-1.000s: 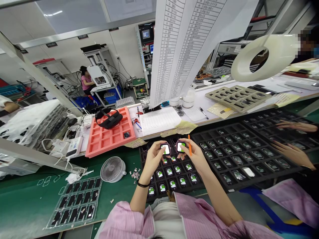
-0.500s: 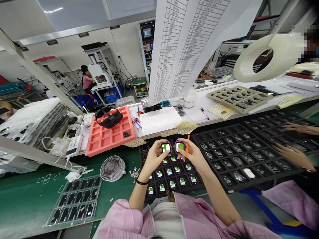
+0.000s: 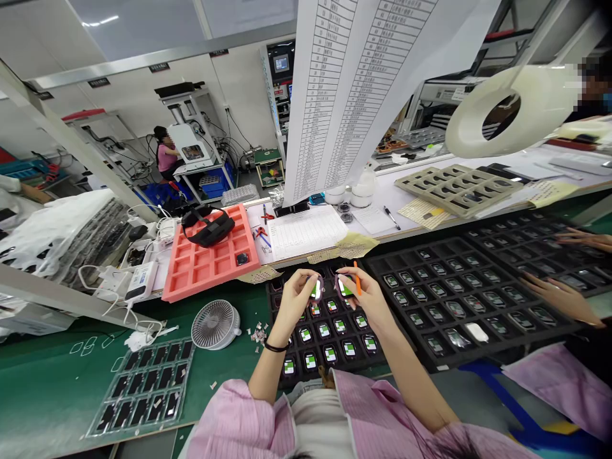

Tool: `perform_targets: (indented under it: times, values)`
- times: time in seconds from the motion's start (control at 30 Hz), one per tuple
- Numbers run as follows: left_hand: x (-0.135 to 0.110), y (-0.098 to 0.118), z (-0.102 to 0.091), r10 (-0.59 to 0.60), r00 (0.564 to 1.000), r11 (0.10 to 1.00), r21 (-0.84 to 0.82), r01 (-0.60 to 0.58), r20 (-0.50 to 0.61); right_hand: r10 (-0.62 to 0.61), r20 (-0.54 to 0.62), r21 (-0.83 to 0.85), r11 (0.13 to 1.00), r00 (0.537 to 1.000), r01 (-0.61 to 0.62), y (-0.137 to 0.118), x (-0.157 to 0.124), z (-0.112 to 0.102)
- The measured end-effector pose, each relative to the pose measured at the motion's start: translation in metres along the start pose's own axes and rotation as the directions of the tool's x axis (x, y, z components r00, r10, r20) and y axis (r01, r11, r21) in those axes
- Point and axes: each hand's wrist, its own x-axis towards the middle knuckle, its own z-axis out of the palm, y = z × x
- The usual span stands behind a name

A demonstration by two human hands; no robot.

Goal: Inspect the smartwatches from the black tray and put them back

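My left hand [image 3: 294, 299] pinches a small purple-rimmed watch case with a green and white sticker [image 3: 316, 288], held above a black tray [image 3: 275, 299] of several similar cases. My right hand [image 3: 368, 299] grips a second such case [image 3: 344, 285] together with an orange stick [image 3: 356, 278] between its fingers. The two cases are tilted toward each other, a few centimetres apart.
A larger black tray [image 3: 478, 299] of parts lies to the right, with a co-worker's hands [image 3: 559, 296] on it. At the left sit a pink tray [image 3: 210, 264], a small white fan [image 3: 216, 324] and a clear tray of dark parts [image 3: 143, 389]. A printed sheet [image 3: 354, 76] hangs overhead.
Both hands have turned their cases inward, so the stickered faces now show edge-on. The hands have drawn slightly closer together.
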Motion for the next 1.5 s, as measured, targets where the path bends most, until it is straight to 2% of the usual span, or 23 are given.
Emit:
perform_targets:
  times: [0.17, 0.43, 0.6, 0.8, 0.93, 1.07, 1.27, 1.5]
  values:
    - [-0.003, 0.003, -0.004, 0.005, 0.999, 1.0, 0.0, -0.005, 0.048, -0.015, 0.07, -0.028, 0.999, 0.997, 0.017, 0.004, 0.002, -0.002]
    - [-0.005, 0.0, -0.007, 0.069, 0.99, 0.998, -0.019, -0.067, 0.124, -0.114, 0.163, -0.101, 0.986, 0.98, 0.132, 0.018, 0.007, -0.013]
    - [-0.005, 0.0, -0.007, 0.061, 0.99, 0.998, -0.026, -0.058, 0.131, -0.114, 0.162, -0.124, 0.983, 0.98, 0.135, 0.019, 0.007, -0.016]
    - [0.001, 0.003, -0.002, 0.048, 0.998, 0.999, 0.021, -0.048, -0.028, -0.086, 0.131, -0.061, 0.994, 0.988, 0.094, 0.012, 0.002, -0.011]
    - [0.003, 0.003, 0.0, 0.036, 0.997, 0.999, 0.024, -0.035, -0.075, -0.054, 0.142, -0.064, 0.996, 0.988, 0.064, 0.005, -0.002, -0.008]
    - [0.001, 0.003, -0.002, 0.019, 0.999, 1.0, 0.012, -0.019, -0.035, -0.054, 0.113, -0.045, 0.997, 0.992, 0.059, 0.003, -0.001, -0.009]
    - [-0.001, -0.002, -0.004, 0.065, 0.996, 0.998, 0.0, -0.065, 0.059, -0.063, 0.086, -0.046, 0.997, 0.994, 0.068, 0.005, 0.001, -0.012]
    - [-0.002, -0.003, -0.008, 0.073, 0.995, 0.997, 0.003, -0.074, 0.075, -0.062, 0.076, -0.031, 0.997, 0.995, 0.064, -0.003, -0.001, -0.013]
